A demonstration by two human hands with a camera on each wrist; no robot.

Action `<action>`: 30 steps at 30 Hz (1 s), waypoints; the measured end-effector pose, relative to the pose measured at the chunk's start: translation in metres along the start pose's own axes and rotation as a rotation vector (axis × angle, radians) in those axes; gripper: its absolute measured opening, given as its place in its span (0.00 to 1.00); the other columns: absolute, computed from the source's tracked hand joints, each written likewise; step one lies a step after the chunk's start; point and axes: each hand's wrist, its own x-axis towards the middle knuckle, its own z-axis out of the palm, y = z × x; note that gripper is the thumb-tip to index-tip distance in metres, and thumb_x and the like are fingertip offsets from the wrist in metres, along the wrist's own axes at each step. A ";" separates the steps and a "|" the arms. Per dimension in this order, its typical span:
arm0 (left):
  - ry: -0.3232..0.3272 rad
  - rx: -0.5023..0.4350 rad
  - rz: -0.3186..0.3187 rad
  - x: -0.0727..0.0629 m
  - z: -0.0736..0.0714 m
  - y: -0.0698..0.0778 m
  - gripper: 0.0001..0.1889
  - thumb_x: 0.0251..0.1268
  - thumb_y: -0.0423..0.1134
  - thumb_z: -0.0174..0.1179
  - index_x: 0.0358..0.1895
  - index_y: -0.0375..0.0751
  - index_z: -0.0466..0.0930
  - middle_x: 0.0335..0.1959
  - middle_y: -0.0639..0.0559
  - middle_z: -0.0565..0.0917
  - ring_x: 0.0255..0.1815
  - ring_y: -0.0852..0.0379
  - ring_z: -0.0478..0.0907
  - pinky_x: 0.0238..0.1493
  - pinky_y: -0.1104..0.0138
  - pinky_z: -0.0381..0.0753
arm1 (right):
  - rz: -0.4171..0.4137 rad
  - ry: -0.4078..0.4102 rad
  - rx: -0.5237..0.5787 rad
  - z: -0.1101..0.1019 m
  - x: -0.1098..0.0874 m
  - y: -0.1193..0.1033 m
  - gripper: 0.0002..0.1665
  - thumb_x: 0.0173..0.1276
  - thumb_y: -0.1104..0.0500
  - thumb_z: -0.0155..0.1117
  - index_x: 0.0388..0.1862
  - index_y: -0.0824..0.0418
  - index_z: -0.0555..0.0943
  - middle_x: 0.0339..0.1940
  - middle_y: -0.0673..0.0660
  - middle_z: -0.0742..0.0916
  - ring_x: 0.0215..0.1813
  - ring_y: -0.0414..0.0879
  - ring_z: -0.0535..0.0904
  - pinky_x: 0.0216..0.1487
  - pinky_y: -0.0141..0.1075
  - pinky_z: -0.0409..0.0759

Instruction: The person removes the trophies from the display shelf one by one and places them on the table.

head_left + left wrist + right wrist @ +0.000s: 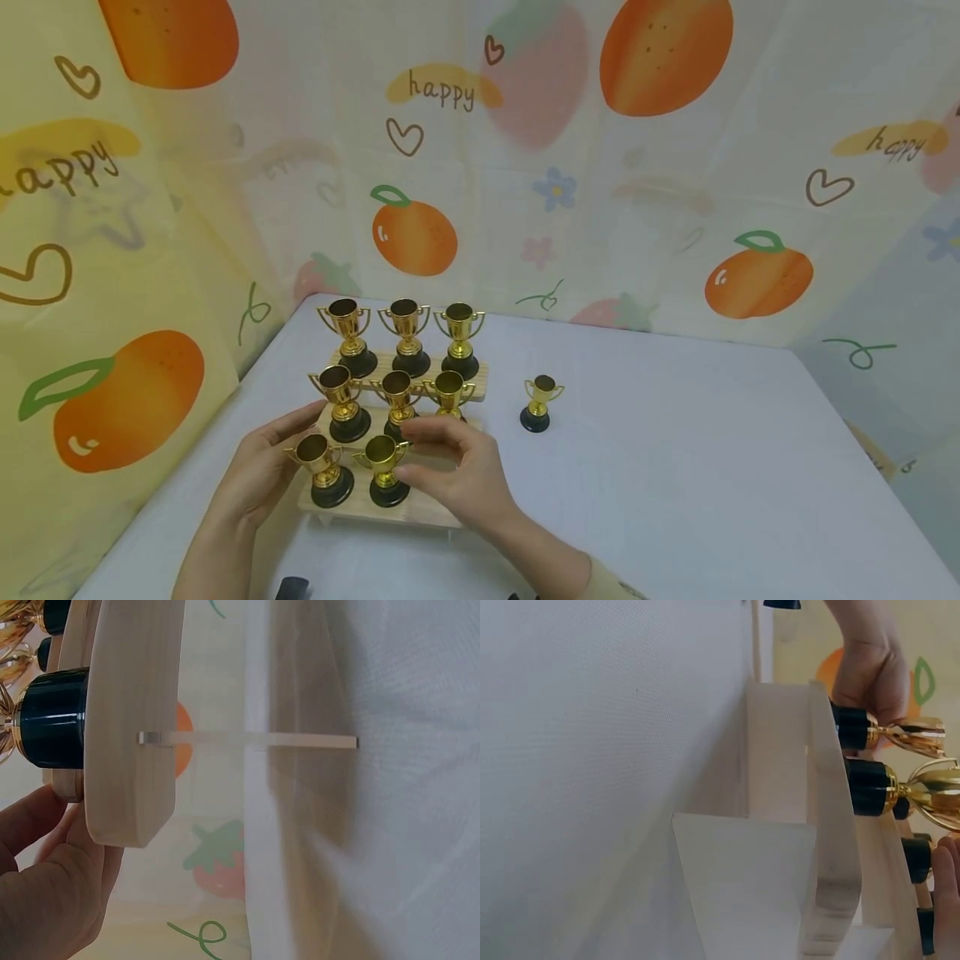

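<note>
A three-tier wooden display stand (pixel 442 510) carries small gold trophies with black bases. My left hand (pixel 258 471) grips the stand's left side at the middle tier; in the left wrist view its fingers (pixel 34 817) lie against the plank's end. My right hand (pixel 468 475) is beside the front-row trophy (pixel 382 467), thumb and fingers apart near its right handle; contact is unclear. Left of it stands another front-row trophy (pixel 322 471). In the right wrist view the right hand (pixel 946 877) shows only at the edge. It partly hides the middle row's right trophy (pixel 450 390).
One more trophy (pixel 537 404) stands alone on the white tablecloth (pixel 675 467), right of the stand. Three trophies line the top tier (pixel 482 383). A fruit-printed curtain (pixel 300 167) hangs behind and to the left. Pale supports (pixel 742 877) hold up the planks.
</note>
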 end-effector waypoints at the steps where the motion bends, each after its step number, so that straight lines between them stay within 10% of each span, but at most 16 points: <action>1: -0.002 0.005 -0.003 0.000 0.000 0.000 0.33 0.74 0.35 0.54 0.75 0.27 0.54 0.47 0.77 0.82 0.53 0.77 0.75 0.54 0.86 0.74 | -0.003 -0.001 0.000 0.001 0.001 0.000 0.25 0.56 0.65 0.76 0.54 0.63 0.82 0.54 0.64 0.87 0.55 0.47 0.85 0.60 0.38 0.85; 30: -0.001 0.031 -0.020 0.000 0.000 0.000 0.33 0.74 0.35 0.53 0.76 0.28 0.53 0.48 0.78 0.80 0.53 0.78 0.73 0.54 0.85 0.75 | 0.091 0.009 -0.003 0.018 0.010 0.007 0.23 0.54 0.64 0.77 0.50 0.60 0.85 0.52 0.61 0.88 0.48 0.34 0.84 0.52 0.27 0.85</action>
